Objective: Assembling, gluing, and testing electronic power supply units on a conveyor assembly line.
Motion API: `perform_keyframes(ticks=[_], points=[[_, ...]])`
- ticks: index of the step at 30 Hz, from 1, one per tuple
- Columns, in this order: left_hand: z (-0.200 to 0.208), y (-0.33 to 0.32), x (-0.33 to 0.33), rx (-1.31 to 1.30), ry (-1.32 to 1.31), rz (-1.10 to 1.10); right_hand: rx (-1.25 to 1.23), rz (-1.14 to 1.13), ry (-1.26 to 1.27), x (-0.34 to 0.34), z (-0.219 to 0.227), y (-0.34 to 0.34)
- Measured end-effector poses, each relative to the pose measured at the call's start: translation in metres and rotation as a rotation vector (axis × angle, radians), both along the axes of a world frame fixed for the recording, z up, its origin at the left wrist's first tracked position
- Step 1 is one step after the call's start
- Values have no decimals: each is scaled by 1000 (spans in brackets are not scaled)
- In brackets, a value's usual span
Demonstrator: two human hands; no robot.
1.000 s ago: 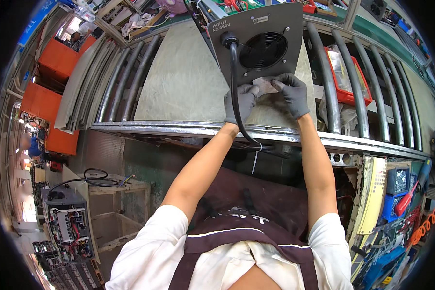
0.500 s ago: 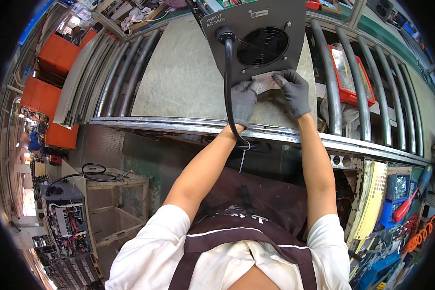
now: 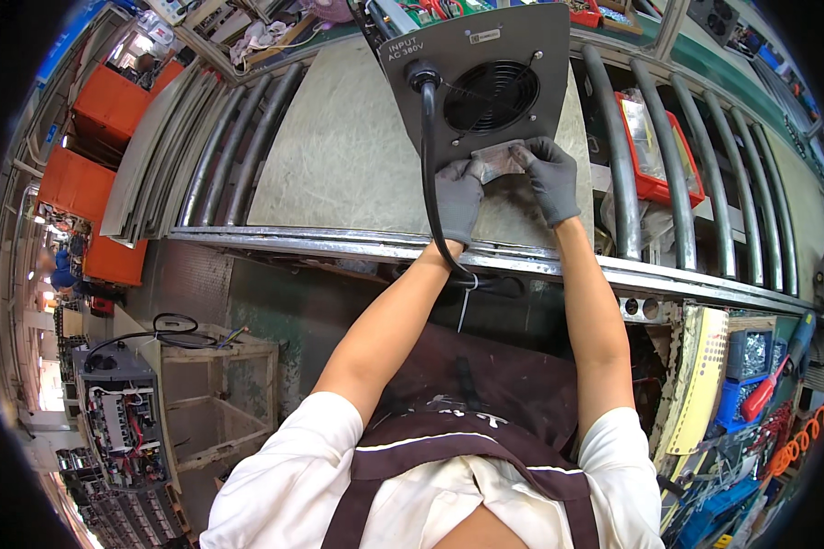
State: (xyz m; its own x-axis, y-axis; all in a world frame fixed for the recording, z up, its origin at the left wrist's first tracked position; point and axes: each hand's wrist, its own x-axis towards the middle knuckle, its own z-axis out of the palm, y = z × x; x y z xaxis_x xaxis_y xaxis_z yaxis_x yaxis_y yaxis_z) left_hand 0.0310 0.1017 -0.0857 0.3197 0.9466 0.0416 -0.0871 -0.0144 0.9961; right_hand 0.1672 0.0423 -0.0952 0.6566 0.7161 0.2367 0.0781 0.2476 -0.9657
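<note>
In front of me a dark grey machine housing [image 3: 467, 101] stands on the worktable. Its near panel carries a round fan grille [image 3: 492, 96] and a plug-in gland with a thick black cable [image 3: 429, 174] running down past my left wrist. Just below that panel I hold a small, pale, shiny rectangular label [image 3: 497, 161] with both gloved hands. My left hand [image 3: 458, 199] pinches its left end, fingers closed. The thumb and fingers of my right hand [image 3: 548, 180] are closed on its right end. Whether the label touches the panel I cannot tell.
Metal rollers [image 3: 613, 156] flank the pale table board [image 3: 330, 156]. A red bin [image 3: 655, 188] with packed parts sits under the right rollers. At lower left an opened machine [image 3: 124, 421] stands beside a wooden frame [image 3: 220, 403]. Blue part boxes [image 3: 751, 355] and a red-handled screwdriver [image 3: 760, 395] are at right.
Both hands still hold the label, its surface now tilted and shinier. The whole view has shifted slightly, and the right hand sits a little lower.
</note>
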Motion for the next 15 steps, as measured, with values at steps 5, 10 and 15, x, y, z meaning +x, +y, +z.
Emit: perform_keyframes(ticks=[5, 10, 15], points=[[-1, 0, 0, -16, -16, -8, -21, -6, 10, 2, -4, 2], [-5, 1, 3, -13, -35, 25, -3, -19, 23, 1, -2, 3], [-12, 5, 5, 56, 81, 101, -22, -65, 15, -2, 1, 8]])
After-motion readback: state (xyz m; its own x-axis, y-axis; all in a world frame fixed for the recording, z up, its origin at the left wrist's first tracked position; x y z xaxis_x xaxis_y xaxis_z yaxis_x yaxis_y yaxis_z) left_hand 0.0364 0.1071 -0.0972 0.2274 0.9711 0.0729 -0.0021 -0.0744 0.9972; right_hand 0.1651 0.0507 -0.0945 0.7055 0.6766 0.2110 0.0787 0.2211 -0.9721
